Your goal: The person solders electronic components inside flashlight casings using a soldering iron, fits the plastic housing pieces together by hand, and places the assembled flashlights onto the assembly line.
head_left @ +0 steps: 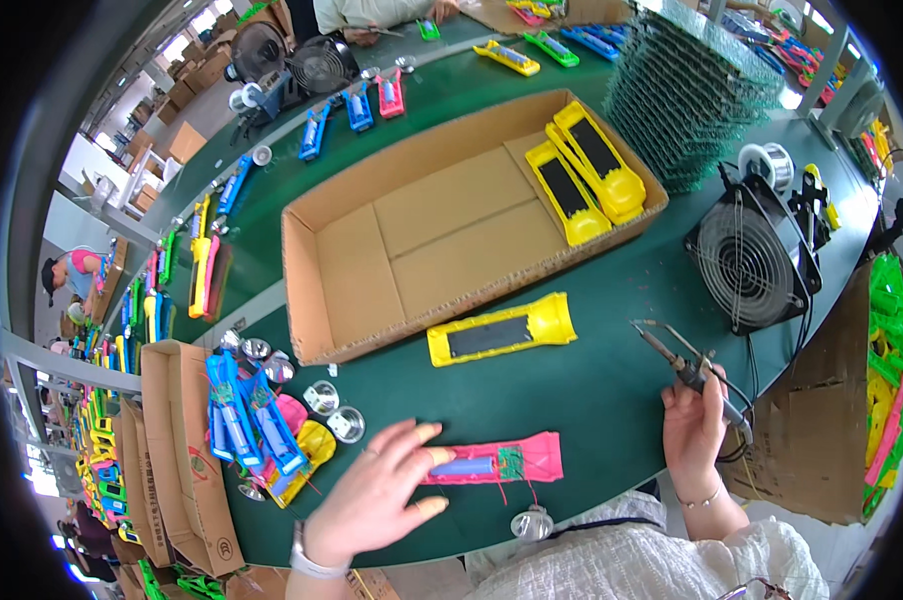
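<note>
The left hand (397,480), fingers spread, touches the left end of the long pink plastic housing (544,457) on the green surface (607,410). The right hand (694,425) grips a dark, pen-shaped soldering iron (690,374); if it slipped, heat could scorch fingers (only 1 hand is near the housing).

Off-wht top (662,565); L wristband (318,567) – wht; finger cots (433,507) – yel; thin R bracelet (708,498)

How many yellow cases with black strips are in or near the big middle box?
3: one yellow case at the right inside the cardboard box, another beside it, one on the green table in front. More may hide underneath.
</note>
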`<action>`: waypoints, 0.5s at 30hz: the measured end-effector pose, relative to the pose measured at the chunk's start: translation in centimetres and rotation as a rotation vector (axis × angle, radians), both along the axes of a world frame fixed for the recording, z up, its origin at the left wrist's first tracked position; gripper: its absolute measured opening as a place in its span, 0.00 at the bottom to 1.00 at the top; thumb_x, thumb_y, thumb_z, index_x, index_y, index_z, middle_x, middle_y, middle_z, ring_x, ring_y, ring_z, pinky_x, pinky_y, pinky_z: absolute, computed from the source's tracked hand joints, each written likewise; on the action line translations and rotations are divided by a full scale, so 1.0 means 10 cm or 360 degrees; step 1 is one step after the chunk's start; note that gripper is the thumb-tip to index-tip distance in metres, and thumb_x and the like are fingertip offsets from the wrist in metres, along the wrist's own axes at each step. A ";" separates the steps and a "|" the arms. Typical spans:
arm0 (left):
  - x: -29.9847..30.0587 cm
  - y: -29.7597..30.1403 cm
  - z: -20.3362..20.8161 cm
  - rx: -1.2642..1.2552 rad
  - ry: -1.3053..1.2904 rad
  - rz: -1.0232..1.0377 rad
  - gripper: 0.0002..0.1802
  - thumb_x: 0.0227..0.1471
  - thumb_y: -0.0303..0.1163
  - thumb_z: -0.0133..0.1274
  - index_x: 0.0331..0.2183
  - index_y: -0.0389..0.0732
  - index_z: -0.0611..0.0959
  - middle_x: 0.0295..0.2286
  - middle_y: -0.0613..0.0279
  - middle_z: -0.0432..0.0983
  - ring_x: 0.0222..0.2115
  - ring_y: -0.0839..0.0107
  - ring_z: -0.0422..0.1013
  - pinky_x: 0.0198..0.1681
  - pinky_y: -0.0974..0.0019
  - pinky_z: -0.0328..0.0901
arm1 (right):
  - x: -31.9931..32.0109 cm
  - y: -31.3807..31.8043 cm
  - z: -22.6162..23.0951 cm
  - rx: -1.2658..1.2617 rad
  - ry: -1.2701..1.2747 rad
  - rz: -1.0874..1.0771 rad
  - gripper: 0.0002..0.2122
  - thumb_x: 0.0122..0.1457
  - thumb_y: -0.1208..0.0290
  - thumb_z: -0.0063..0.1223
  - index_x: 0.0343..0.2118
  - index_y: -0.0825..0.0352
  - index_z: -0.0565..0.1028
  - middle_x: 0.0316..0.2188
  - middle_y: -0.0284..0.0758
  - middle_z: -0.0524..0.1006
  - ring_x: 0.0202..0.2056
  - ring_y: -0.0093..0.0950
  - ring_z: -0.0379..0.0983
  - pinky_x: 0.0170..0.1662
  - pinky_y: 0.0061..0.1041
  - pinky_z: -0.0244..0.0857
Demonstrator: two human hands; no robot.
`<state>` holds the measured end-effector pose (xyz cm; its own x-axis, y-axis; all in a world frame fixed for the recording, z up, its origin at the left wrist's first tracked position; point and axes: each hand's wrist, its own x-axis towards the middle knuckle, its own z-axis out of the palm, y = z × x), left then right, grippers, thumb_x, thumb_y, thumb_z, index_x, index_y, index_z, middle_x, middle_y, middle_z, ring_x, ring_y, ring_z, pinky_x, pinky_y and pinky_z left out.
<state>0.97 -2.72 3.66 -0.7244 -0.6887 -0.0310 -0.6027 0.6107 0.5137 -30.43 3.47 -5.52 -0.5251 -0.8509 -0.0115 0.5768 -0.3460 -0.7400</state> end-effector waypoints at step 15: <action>-0.71 0.16 -0.28 -0.0090 0.0251 0.0100 0.10 0.35 0.32 0.59 0.26 0.44 0.79 0.31 0.65 0.70 0.35 0.63 0.66 0.39 0.62 0.62 | 0.18 0.06 0.18 0.0108 0.0132 0.0064 0.10 0.57 0.66 0.47 0.36 0.65 0.63 0.25 0.34 0.71 0.26 0.20 0.66 0.35 0.23 0.62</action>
<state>-6.10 -1.16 0.83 -0.6726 -0.7303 0.1198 -0.5553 0.6050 0.5707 -28.64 4.02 -3.68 -0.4922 -0.8700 -0.0275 0.5250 -0.2715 -0.8067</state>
